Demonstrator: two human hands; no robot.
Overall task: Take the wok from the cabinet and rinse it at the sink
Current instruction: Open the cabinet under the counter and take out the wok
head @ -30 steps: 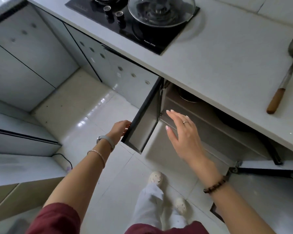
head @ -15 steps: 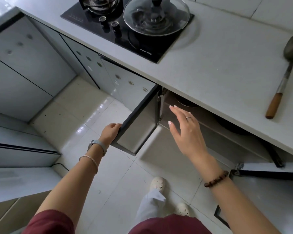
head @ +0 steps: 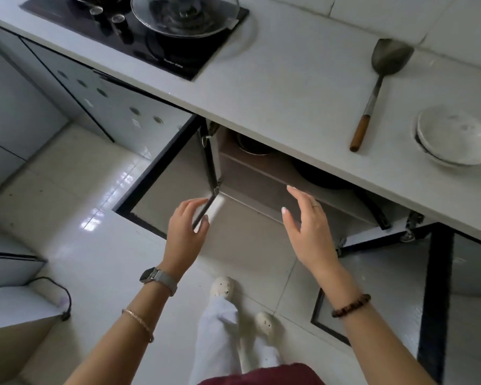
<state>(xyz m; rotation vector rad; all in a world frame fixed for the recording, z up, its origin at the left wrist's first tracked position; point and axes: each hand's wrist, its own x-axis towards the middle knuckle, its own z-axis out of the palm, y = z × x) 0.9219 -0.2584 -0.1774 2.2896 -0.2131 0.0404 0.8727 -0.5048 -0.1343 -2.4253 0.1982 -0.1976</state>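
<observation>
The dark wok (head: 324, 176) lies on the shelf inside the open cabinet under the counter, its black handle (head: 372, 209) pointing right; the counter edge hides most of it. My right hand (head: 308, 220) hovers open in front of the shelf edge, just left of and below the wok, touching nothing. My left hand (head: 188, 226) is at the cabinet's left frame edge, fingers loosely curved and gripping nothing. The left cabinet door (head: 161, 190) stands swung wide open to the left.
A second pot (head: 253, 145) sits deeper in the cabinet at the left. The right door (head: 433, 276) is open too. On the counter (head: 289, 87) lie a spatula (head: 372, 93), stacked bowls (head: 453, 137) and a hob with a lidded pan (head: 184, 15). My feet (head: 222, 286) stand below.
My left hand let go of the door edge and moved right to the cabinet frame. The door stays wide open. My right hand shifted right toward the wok.
</observation>
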